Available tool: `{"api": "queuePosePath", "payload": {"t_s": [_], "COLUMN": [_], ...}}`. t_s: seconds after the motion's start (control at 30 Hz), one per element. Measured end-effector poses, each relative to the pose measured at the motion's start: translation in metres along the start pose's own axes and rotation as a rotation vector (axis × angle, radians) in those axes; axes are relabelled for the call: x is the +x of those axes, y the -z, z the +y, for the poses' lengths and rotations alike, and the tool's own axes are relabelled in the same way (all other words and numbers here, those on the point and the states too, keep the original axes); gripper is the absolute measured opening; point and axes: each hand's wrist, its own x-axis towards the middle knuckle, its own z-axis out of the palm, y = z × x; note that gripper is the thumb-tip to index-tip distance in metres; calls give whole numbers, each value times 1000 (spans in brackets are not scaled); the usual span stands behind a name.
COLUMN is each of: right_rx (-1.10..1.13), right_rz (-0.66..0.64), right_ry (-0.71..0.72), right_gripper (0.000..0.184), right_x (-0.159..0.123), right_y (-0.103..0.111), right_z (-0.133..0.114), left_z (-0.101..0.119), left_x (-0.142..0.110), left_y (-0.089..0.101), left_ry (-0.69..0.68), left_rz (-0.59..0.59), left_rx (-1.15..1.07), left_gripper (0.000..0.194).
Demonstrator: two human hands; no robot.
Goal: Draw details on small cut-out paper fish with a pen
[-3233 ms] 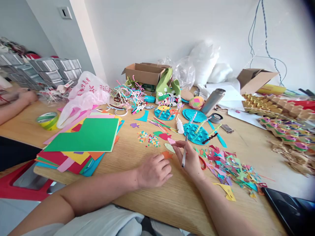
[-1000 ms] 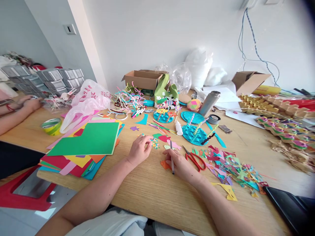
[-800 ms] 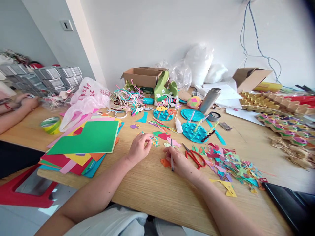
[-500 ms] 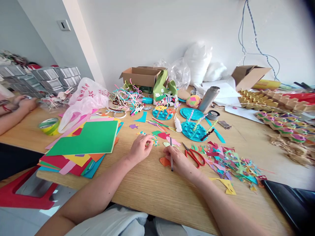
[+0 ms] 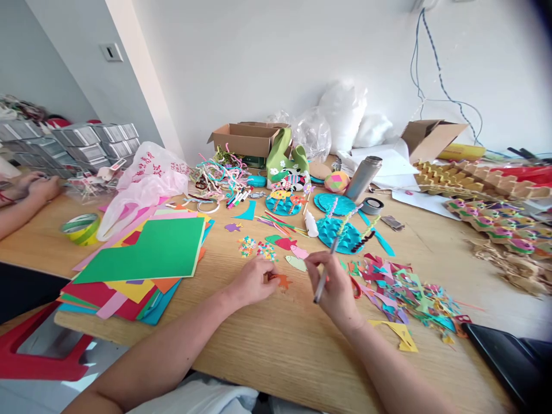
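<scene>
"How's the light on your feed?"
"Bright, like daylight. I get pale glare along the right of the tabletop (image 5: pixel 491 305), and bright patches on the floor (image 5: pixel 26 397) by the red plastic stool (image 5: pixel 64 371)."
"Sharp?"
"Clear enough mid-frame. On my left, the stacked grey boxes (image 5: pixel 77 138) look soft and stretched; my top right corner darkens to black."

Between the left hand (image 5: pixel 255 280) and the right hand (image 5: pixel 331 284) a gap widens over the bare surface (image 5: pixel 280 345) toward its near edge, with an orange cutout (image 5: pixel 283 281) at its head. At the near left corner a paper stack (image 5: pixel 146 250) bars passage. Right of the right hand lies a scrap pile (image 5: pixel 409 290), wood free between it and the near edge. A steel flask (image 5: pixel 364 178) and cardboard box (image 5: pixel 244 140) crowd the far edge.
</scene>
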Motion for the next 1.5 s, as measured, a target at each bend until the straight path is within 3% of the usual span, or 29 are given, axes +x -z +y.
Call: {"api": "queuePosePath", "payload": {"t_s": [0.07,0.13,0.2,0.33,0.4,0.67,0.9,1.03,1.2,1.27,1.4,1.5], "right_rx": [-51,-81,-43,69,125,198,30,-61,-68,-9,113,118], "right_rz": [204,245,129,-253,-332,-324,-466,-474,-377,-451,-744,-805], "right_ry": [-89,-145,-163,-200,-248,-292,-134,-57,-108,-98,-17,11], "right_gripper": [6,4,4,15,19,14,14,17,33,35,38,29], "right_x": [4,7,7,1,-2,-3,0,-1,2,4,9,13], "right_y": [6,9,8,0,-5,-10,-3,-4,2,8,16,19], "right_z": [7,12,15,12,9,10,13,19,22,19,9,2], "left_z": [-1,-2,-2,-3,-2,6,1,-2,1,1,-3,-6], "left_x": [1,2,2,4,4,0,-1,-3,-6,-7,-6,-6], "left_y": [1,2,3,4,5,2,4,5,6,8,10,12], "left_ry": [60,107,144,195,208,194,108,-58,-219,-235,-273,-302], "left_rz": [8,11,10,-19,-39,-121,63,22,-50,-92,-154,-184], "left_rx": [-41,-87,-127,-202,-231,-221,-37,104,336,388,450,478], "left_gripper": [13,10,11,13,15,24,9,28,40,41,38,36]}}
